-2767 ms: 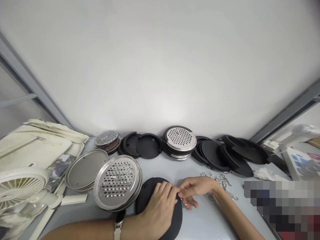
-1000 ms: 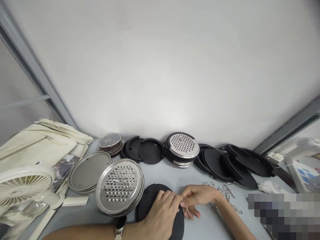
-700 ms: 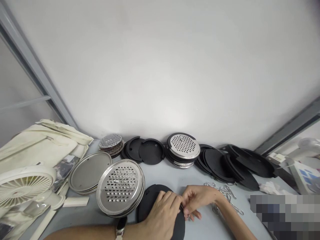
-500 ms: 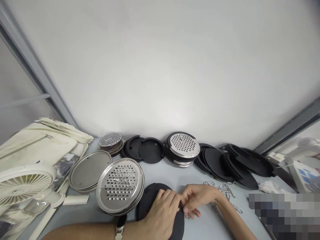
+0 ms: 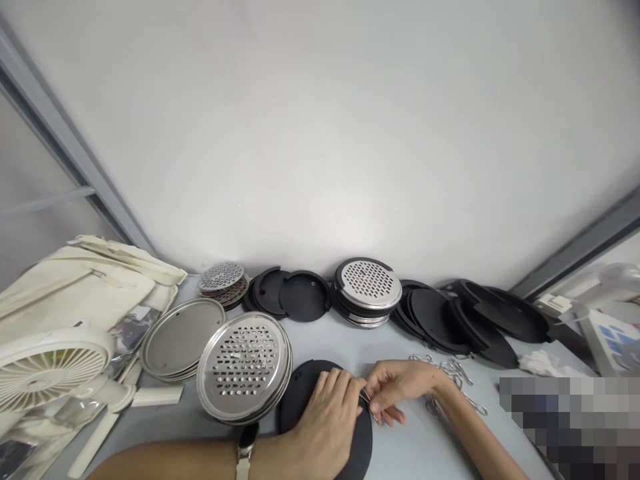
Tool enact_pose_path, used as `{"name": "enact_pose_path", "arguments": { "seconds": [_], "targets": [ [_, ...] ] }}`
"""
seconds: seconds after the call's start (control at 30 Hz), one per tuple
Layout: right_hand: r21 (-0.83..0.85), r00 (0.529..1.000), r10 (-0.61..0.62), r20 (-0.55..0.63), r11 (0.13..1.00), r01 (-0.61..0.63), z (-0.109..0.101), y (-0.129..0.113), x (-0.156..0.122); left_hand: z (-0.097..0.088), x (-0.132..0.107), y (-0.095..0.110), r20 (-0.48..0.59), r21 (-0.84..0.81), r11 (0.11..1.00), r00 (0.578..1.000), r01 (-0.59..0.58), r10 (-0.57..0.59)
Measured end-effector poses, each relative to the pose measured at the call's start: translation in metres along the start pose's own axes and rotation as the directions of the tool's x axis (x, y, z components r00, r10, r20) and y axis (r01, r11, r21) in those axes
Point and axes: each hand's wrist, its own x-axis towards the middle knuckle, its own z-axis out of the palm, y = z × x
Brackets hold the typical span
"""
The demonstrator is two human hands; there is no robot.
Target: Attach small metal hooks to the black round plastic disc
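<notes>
My left hand (image 5: 327,420), a watch on its wrist, lies over a round black plastic disc (image 5: 295,400) on the table, its fingers together and curled toward the disc's right edge. At that edge my right hand (image 5: 393,393) is closed in a pinch on a thin bent metal wire clip (image 5: 365,396). The clip touches or nearly touches the rim; its far end is hidden by the fingers. Left of the disc stands a stack of round metal grater plates (image 5: 245,367). More wire clips (image 5: 455,373) lie loose beyond my right wrist.
Plain metal discs (image 5: 185,337) and small perforated plates (image 5: 221,277) stand at the left. Black discs (image 5: 305,297), a grater-topped stack (image 5: 370,283) and more black discs (image 5: 437,320) line the wall. A cream fan (image 5: 50,367) and bag (image 5: 85,287) crowd the left side; crumpled tissue (image 5: 543,363) lies right.
The view has shifted slightly. Both hands stay at the disc's right edge; my right fingers have turned a little, and more of the wire clip now shows between the hands.
</notes>
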Motion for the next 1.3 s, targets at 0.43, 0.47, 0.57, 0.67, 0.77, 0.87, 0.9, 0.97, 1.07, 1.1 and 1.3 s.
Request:
{"name": "enact_pose_path", "arguments": {
  "seconds": [0.43,0.47,0.57,0.67,0.77,0.87,0.9,0.97,1.07,1.1,1.3],
  "targets": [
    [-0.003,1.0,0.024,0.004,1.0,-0.024,-0.002,0.001,0.001,-0.008,-0.001,0.002,-0.06,-0.069,0.998,0.998,0.003,-0.007],
    [-0.004,1.0,0.024,0.005,1.0,-0.024,-0.002,0.001,0.001,-0.009,-0.001,0.002,-0.065,-0.069,0.998,0.998,0.005,-0.009],
    [-0.009,1.0,0.022,0.01,1.0,-0.022,-0.002,0.0,0.001,-0.009,-0.002,0.002,-0.08,-0.074,0.997,0.997,0.013,-0.019],
    [-0.011,1.0,0.021,0.016,1.0,-0.02,-0.003,0.0,0.001,-0.01,-0.003,0.003,-0.08,-0.073,0.997,0.997,0.01,-0.016],
    [-0.012,1.0,0.023,0.016,1.0,-0.023,-0.003,0.0,0.001,-0.009,-0.002,0.002,-0.081,-0.053,0.999,0.997,0.01,-0.015],
    [-0.012,1.0,0.028,0.011,1.0,-0.028,-0.003,0.0,0.002,-0.009,-0.001,0.002,-0.078,-0.024,1.0,0.997,-0.003,0.001],
    [-0.012,1.0,0.029,0.009,1.0,-0.029,-0.003,0.0,0.002,-0.01,0.0,0.002,-0.077,-0.016,1.0,0.997,-0.009,0.008],
    [-0.012,0.999,0.033,0.007,0.999,-0.033,-0.003,0.0,0.002,-0.011,0.0,0.002,-0.071,-0.003,1.0,0.997,-0.015,0.014],
    [-0.013,0.999,0.037,0.011,0.999,-0.037,-0.004,0.0,0.002,-0.014,-0.001,0.003,-0.051,0.017,1.0,0.999,-0.017,0.018],
    [-0.013,0.999,0.037,0.012,0.999,-0.037,-0.004,-0.001,0.001,-0.015,-0.001,0.004,-0.052,0.025,0.999,0.998,-0.02,0.022],
    [-0.021,0.999,0.031,0.017,0.999,-0.031,-0.004,-0.001,0.0,-0.022,-0.002,0.006,-0.037,0.005,0.996,0.995,-0.09,0.09]
  ]
}}
